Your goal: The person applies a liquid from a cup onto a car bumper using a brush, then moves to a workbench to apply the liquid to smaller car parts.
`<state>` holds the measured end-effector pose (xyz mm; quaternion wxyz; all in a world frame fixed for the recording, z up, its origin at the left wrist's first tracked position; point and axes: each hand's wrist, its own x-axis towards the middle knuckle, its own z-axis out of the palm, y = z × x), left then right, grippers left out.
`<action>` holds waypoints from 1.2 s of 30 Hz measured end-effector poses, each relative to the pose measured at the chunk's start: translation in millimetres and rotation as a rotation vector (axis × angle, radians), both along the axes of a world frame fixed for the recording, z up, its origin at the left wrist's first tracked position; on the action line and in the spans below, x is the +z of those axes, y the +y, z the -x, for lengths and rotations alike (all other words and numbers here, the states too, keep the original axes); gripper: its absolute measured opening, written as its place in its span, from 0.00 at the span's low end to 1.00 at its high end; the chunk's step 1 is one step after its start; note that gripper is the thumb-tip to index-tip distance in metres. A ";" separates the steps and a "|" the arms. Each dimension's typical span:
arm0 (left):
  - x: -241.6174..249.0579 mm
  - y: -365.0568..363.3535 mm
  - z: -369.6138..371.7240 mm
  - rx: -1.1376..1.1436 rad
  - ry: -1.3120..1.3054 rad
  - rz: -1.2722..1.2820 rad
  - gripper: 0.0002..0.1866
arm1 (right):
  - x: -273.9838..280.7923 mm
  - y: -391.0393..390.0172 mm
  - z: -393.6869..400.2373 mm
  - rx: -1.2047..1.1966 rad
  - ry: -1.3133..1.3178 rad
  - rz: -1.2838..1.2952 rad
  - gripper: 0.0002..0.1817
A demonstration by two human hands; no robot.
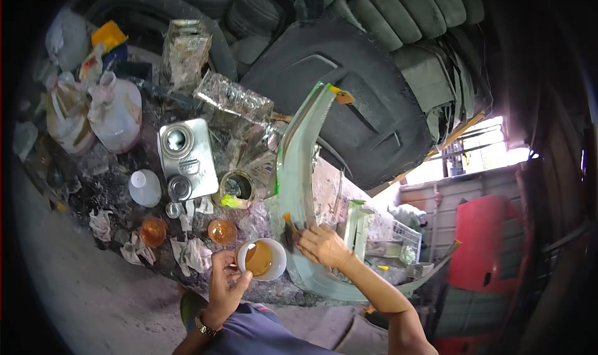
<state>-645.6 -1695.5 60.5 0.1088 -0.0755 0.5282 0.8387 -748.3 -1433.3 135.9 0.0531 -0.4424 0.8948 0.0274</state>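
Note:
My left hand [228, 283] is closed around a white cup [280, 260] that holds amber liquid [259, 258]. A paintbrush [288, 220] with a yellowish end is gripped in my right hand [322, 245], its bristles hidden. That hand is right at the surface of a long, curved, pale green panel [295, 168], which bends across the bench toward the right. The cup is just left of the panel's lower curve. Behind the cup sits a small bowl of orange-brown liquid [222, 231], with a similar bowl [153, 231] farther left.
A metal can [187, 159], an open tin [238, 187] and a white bottle [144, 188] stand on the cluttered bench. Crumpled paper [192, 255] lies near its front edge. Plastic jugs [117, 115] are at the back left. A large black panel [349, 106] leans behind; a red vehicle part [489, 243] is at right.

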 end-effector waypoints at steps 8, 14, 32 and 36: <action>10.7 30.5 -34.2 0.111 0.004 0.003 0.24 | 22.1 21.3 0.9 -0.350 -0.244 0.390 0.11; -0.2 46.6 -53.5 0.135 0.004 0.001 0.23 | 54.9 -28.9 82.2 -0.208 0.197 0.511 0.09; -4.9 68.5 -23.2 0.147 0.084 0.145 0.26 | 31.1 73.7 -83.2 -0.629 -0.288 0.743 0.09; 10.2 88.5 -30.8 0.161 0.101 0.217 0.28 | 43.1 60.1 -102.9 -0.483 -0.290 1.074 0.08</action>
